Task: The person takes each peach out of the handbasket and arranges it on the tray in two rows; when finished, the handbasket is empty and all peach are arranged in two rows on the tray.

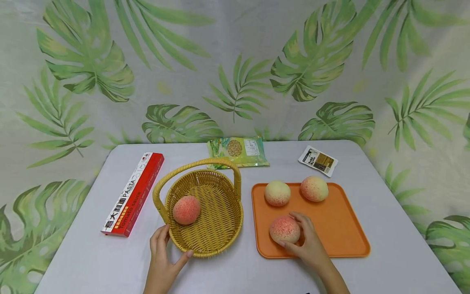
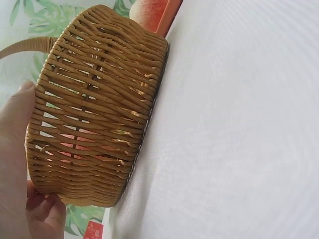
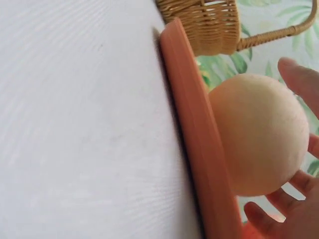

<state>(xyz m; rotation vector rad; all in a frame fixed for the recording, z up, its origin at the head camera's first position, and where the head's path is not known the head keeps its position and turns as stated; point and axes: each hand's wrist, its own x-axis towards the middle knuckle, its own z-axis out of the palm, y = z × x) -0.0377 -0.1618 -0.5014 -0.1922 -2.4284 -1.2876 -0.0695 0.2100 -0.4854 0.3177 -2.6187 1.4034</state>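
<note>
In the head view a round wicker basket [image 1: 224, 245] with a tall handle holds one pink peach [image 1: 186, 210] at its left side. My left hand [image 1: 163, 255] grips the basket's near-left side, thumb at the front rim and fingers round the left. The left wrist view shows the woven wall [image 2: 99, 109] close up, with the thumb near the rim. On the orange tray [image 1: 338, 220] my right hand [image 1: 308, 243] holds a pink-and-cream peach [image 1: 284, 229] at the near left, thumb in front and fingers on its right and far side. The right wrist view shows this peach's pale side [image 3: 259, 134] over the tray edge.
Two more peaches, one paler [image 1: 277, 193] and one pink and yellow [image 1: 314, 188], sit at the tray's back. A red-and-white pasta box [image 1: 134, 196] lies left of the basket. Behind are a green packet [image 1: 238, 152] and a small white-and-brown packet [image 1: 318, 161].
</note>
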